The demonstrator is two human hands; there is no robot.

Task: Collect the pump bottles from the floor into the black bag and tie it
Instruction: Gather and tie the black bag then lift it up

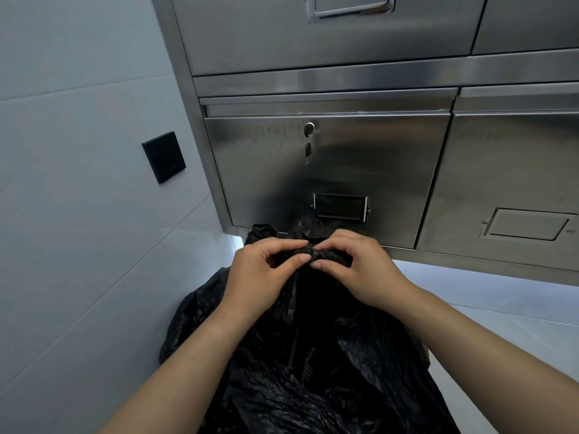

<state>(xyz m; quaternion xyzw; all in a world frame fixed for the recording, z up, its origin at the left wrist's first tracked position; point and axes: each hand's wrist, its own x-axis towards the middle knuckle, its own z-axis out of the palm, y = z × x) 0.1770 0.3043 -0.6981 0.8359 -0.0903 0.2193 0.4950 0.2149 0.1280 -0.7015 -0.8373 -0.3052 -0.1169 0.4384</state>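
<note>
A crinkled black bag (313, 364) stands on the floor in front of me, bulging and gathered at the top. My left hand (260, 274) and my right hand (354, 267) meet at the bunched neck of the bag, each pinching the twisted plastic between thumb and fingertips. A loose flap of the bag sticks up behind my left hand. No pump bottles are visible; whatever is in the bag is hidden by the plastic.
A stainless steel cabinet (329, 170) rises right behind the bag, with a key (308, 148) hanging from a drawer lock. A tiled wall (78, 214) with a black square panel (163, 157) stands on the left. Pale floor (501, 308) lies to the right.
</note>
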